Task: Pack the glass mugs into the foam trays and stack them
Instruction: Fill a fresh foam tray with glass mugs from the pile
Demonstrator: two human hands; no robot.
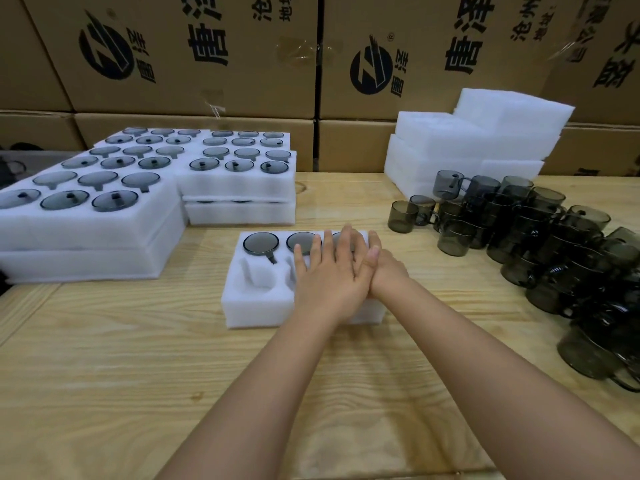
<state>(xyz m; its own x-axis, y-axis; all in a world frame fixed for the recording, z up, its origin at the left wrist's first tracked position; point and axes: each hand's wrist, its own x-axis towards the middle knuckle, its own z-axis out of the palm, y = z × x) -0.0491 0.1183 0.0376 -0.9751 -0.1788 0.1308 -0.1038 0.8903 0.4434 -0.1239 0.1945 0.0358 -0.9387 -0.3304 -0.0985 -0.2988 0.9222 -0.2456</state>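
A white foam tray [258,301] lies at the middle of the wooden table. Its back row holds smoky glass mugs [260,242], rims up; the front left pocket is bare foam. My left hand [327,275] lies flat on the tray's right half, fingers straight over the back-row mugs. My right hand [384,270] rests on the tray's right edge, pressed against the left hand and partly under it, fingers reaching forward. Whatever lies beneath both hands is hidden. Several loose mugs [540,233] crowd the table on the right.
Filled foam trays [93,233] stand stacked two high at the left, with another stack [239,188] behind. Unfilled foam trays [467,147] are piled at the back right. Cardboard boxes [194,57] wall off the rear. Bare wooden table [138,375] stretches toward me.
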